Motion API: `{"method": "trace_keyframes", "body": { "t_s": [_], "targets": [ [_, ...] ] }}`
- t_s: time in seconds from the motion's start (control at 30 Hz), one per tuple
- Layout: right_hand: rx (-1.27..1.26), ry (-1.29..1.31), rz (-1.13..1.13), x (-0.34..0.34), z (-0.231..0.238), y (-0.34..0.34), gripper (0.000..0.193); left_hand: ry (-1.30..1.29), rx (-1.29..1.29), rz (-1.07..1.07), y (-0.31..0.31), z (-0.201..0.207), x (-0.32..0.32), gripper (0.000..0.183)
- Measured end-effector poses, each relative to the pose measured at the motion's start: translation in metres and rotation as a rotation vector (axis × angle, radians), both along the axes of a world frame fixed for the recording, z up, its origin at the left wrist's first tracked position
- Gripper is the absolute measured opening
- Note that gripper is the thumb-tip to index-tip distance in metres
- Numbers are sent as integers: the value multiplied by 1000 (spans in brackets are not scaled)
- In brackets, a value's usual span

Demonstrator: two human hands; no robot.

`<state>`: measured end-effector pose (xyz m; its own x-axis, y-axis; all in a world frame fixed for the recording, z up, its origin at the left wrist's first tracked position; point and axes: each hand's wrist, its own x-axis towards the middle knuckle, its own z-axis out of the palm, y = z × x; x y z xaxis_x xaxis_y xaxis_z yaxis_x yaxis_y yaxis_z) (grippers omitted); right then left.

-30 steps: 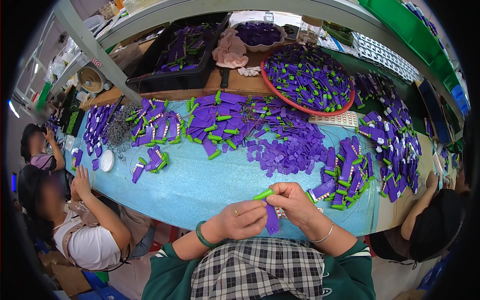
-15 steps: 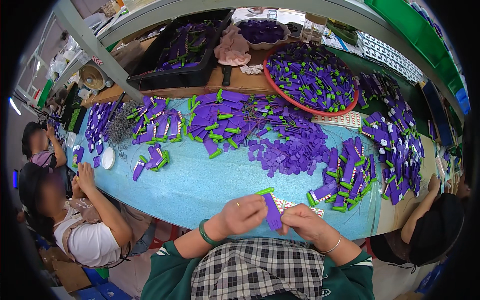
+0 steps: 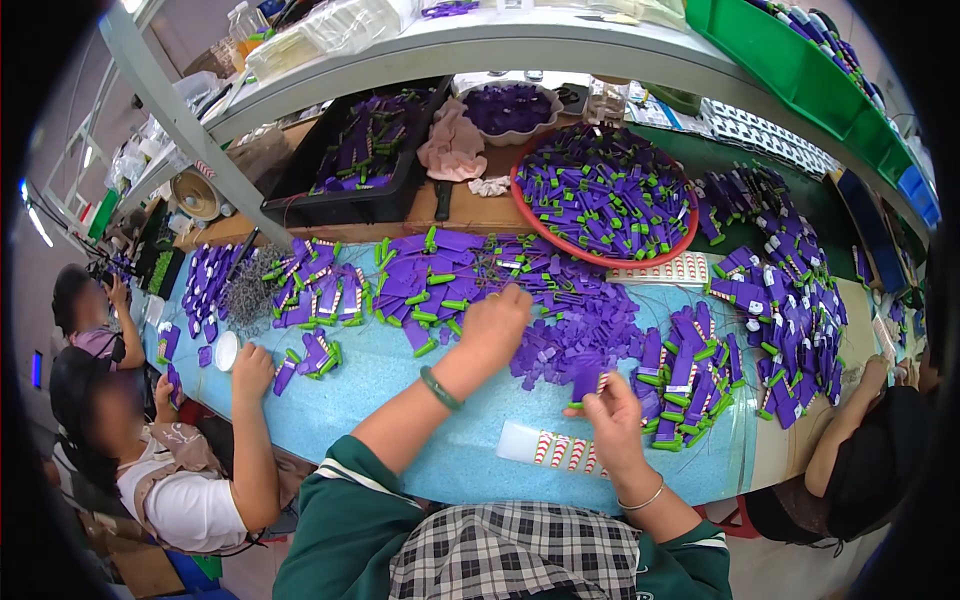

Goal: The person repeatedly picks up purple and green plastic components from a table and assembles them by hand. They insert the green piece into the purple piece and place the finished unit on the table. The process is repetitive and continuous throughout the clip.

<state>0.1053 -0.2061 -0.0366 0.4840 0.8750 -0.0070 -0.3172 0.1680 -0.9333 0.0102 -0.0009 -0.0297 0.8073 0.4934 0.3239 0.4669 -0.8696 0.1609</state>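
My right hand (image 3: 615,418) grips a flat purple plastic piece with a green end (image 3: 588,382), close to the right-hand pile of similar purple-and-green pieces (image 3: 690,380). Stretched forward, my left hand (image 3: 495,325) is over the near edge of the middle heap of purple pieces (image 3: 430,275). Its fingers are drawn together, and whatever is between them is too small to make out. Small loose purple tabs (image 3: 575,335) lie heaped just right of that hand. On the blue mat in front of me rests a sticker strip with red-and-white marks (image 3: 565,449).
A red round tray (image 3: 693,222) full of purple pieces and a black bin (image 3: 400,190) stand at the back. Above them runs a shelf (image 3: 560,50) with a green bin (image 3: 790,65). A co-worker (image 3: 180,490) sits at left, another person (image 3: 870,460) at right.
My left hand has left the purple piece and reached forward to the heap. My right hand has carried the piece slightly forward, toward the right pile. The sticker strip now lies uncovered.
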Motion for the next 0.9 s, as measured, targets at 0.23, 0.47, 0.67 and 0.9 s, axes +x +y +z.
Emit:
{"method": "trace_keyframes", "body": {
  "t_s": [0.23, 0.47, 0.67, 0.9],
  "targets": [
    [-17, -212, 14, 6, 3, -6, 46, -184, -75, -48, -4, 10, -10, 12],
    [-43, -556, -16, -7, -3, -3, 51, -783, -1484, -88, -72, 3, -65, 14],
    [18, -865, -53, -14, 5, -6, 50, -907, -1489, -32, -103, 2, -79, 17],
    [-162, -923, 319, -5, 20, -21, 50, -736, -1639, 40, -113, -18, -104, 17]
  ]
}}
